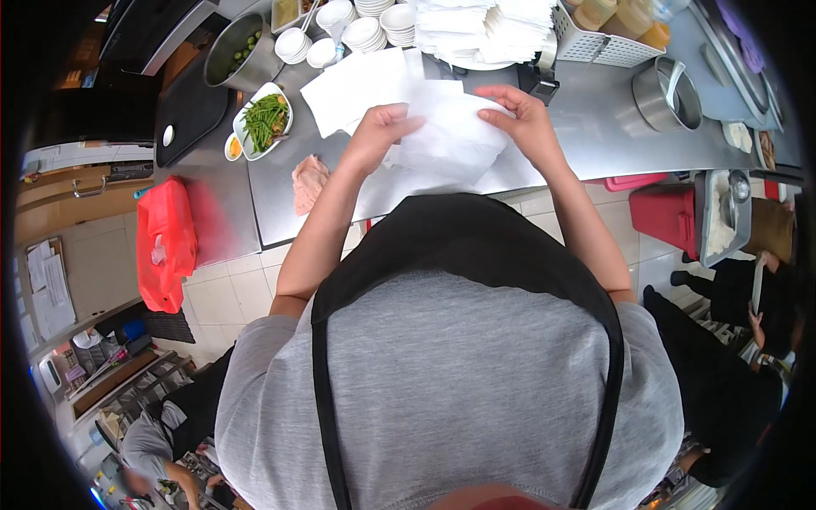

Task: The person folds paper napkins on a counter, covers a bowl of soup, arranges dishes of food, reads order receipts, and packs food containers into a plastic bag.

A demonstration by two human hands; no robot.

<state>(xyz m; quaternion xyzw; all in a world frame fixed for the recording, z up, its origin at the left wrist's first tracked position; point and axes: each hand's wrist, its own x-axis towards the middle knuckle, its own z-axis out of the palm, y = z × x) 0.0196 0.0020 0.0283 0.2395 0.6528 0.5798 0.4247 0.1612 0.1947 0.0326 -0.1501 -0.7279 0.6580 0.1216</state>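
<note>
A thin white sheet [455,140] hangs between my two hands over the steel counter's front part. My left hand [380,134] pinches its left edge between thumb and fingers. At its upper right, my right hand [520,123] holds the sheet with the thumb and bent fingers. Behind and to the left, more white sheets [340,89] lie spread on the counter. A tall stack of folded white paper [489,30] stands farther back. A crumpled pink cloth [309,183] rests left of my left forearm.
On the left are a dish of green beans [266,121], a pot [244,53] and a red bag [163,246]. Small white bowls [364,34] stand at the back. A bottle basket [603,47] and steel pot [659,106] are right. Other people work behind on both sides.
</note>
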